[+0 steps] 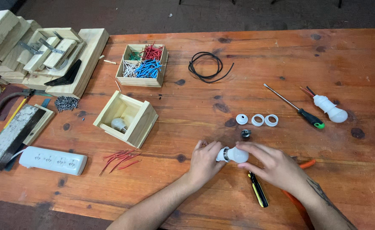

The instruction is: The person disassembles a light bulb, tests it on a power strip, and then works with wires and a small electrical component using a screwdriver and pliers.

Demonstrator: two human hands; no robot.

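Note:
A white light bulb (237, 155) with a metal ring at its base lies sideways between both hands, just above the wooden table (247, 85). My left hand (205, 161) grips the base end of the bulb. My right hand (274, 165) closes around the rounded glass end. A small dark metal screw cap (246, 133) sits on the table right above the hands. Behind it lie three white plastic rings (257, 119) in a row.
A screwdriver (296, 107) and a second bulb with wires (330, 108) lie at the right. A black-yellow tool (259, 189) and orange-handled pliers (300, 183) rest under my right arm. Left: open wooden box holding a bulb (125, 119), tray of coloured wires (142, 64), red wires (121, 158), power strip (53, 160), black cable coil (206, 67).

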